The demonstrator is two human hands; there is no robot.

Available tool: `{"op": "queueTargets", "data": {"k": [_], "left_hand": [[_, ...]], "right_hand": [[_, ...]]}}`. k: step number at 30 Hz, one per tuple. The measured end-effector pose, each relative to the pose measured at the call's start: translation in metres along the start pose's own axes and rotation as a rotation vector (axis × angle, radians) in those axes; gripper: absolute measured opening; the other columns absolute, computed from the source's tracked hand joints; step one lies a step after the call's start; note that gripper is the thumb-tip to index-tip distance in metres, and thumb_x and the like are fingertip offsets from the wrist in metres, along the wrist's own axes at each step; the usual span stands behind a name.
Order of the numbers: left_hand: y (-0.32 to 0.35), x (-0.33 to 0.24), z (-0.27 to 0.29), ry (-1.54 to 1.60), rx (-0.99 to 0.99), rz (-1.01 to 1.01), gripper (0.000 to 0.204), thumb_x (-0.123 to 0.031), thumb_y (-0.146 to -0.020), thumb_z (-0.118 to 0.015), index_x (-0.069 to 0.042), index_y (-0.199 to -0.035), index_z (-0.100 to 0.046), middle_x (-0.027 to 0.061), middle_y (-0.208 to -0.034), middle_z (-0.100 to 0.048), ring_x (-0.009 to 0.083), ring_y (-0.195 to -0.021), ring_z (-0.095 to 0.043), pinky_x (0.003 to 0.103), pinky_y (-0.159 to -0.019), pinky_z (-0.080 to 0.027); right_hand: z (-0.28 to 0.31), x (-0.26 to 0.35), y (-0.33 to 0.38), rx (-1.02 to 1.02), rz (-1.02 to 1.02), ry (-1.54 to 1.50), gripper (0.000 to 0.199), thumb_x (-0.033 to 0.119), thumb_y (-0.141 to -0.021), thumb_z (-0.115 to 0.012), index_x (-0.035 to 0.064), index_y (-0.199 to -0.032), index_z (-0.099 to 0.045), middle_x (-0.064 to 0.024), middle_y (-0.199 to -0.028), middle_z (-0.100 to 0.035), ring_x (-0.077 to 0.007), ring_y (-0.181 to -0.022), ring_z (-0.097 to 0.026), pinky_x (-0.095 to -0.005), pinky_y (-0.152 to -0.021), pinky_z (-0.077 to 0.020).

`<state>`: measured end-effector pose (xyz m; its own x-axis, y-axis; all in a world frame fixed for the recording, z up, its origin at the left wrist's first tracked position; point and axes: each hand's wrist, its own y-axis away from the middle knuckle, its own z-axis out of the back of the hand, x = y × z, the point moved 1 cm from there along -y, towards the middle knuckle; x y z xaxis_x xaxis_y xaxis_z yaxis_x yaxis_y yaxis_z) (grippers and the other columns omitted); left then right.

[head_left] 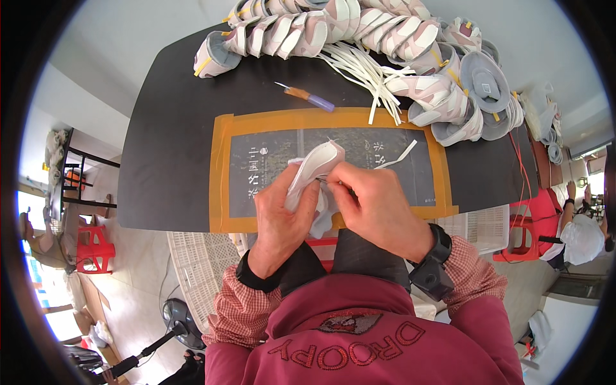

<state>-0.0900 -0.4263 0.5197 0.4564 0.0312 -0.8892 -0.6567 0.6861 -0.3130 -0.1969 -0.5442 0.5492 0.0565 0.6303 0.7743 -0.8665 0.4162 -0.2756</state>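
My left hand (282, 208) is wrapped round a pale pink and white shoe upper (316, 165) and holds it up over the near part of the table. Grey lining (324, 215) of the upper hangs below my fingers. The fingers of my right hand (372, 196) are pinched together at the upper's right edge; what lies between them is too small to make out. A narrow white strip (403, 154) shows just beyond my right hand, and whether it is tied to the upper is hidden. An awl (305, 96) with a purple and orange handle lies farther off.
Shoe uppers (289, 35) stand in rows along the table's far side, and more pile up at right (443, 106). A bundle of white strips (366, 74) lies before them. Brown tape (221, 173) frames a dark sheet on the black table (167, 141). White baskets (199, 263) stand below.
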Motion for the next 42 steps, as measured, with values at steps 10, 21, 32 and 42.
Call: {"op": "queueTargets", "data": {"k": [10, 21, 32, 42], "left_hand": [[0.001, 0.004, -0.005, 0.084, -0.04, 0.083, 0.015, -0.005, -0.088, -0.06, 0.001, -0.102, -0.062, 0.0096, -0.071, -0.064, 0.0099, -0.065, -0.06, 0.027, -0.057, -0.047], [-0.007, 0.006, -0.006, -0.033, 0.005, 0.009, 0.015, -0.007, -0.091, -0.054, 0.0, -0.103, -0.058, 0.0177, -0.071, -0.061, 0.0267, -0.062, -0.065, 0.033, -0.057, -0.048], [-0.007, 0.005, -0.009, -0.109, 0.041, -0.059, 0.018, -0.004, -0.091, -0.055, -0.001, -0.108, -0.059, 0.0156, -0.064, -0.059, 0.0261, -0.058, -0.066, 0.033, -0.052, -0.047], [-0.009, 0.01, -0.011, -0.132, 0.02, -0.089, 0.024, 0.0, -0.089, -0.053, 0.001, -0.113, -0.058, 0.0173, -0.064, -0.058, 0.0298, -0.058, -0.066, 0.033, -0.051, -0.048]], "right_hand": [[0.01, -0.021, -0.013, 0.259, -0.445, -0.729, 0.013, 0.001, -0.084, -0.059, -0.0049, -0.093, -0.065, -0.0032, -0.066, -0.062, -0.0054, -0.057, -0.052, -0.0237, -0.049, -0.039], [-0.009, -0.03, -0.007, -0.024, -0.016, -0.31, 0.004, 0.003, -0.085, -0.059, 0.0002, -0.086, -0.061, -0.0112, -0.066, -0.063, -0.0194, -0.054, -0.06, -0.0316, -0.05, -0.0431], [0.001, -0.04, -0.019, 0.226, -0.533, -0.791, 0.011, 0.007, -0.086, -0.06, -0.0027, -0.081, -0.061, -0.0003, -0.064, -0.06, -0.0084, -0.051, -0.053, -0.027, -0.045, -0.0375], [-0.01, -0.031, -0.008, 0.053, 0.242, 0.116, 0.006, 0.004, -0.088, -0.061, -0.0015, -0.087, -0.059, 0.0011, -0.07, -0.06, -0.0067, -0.06, -0.056, -0.0234, -0.049, -0.0413]]}}
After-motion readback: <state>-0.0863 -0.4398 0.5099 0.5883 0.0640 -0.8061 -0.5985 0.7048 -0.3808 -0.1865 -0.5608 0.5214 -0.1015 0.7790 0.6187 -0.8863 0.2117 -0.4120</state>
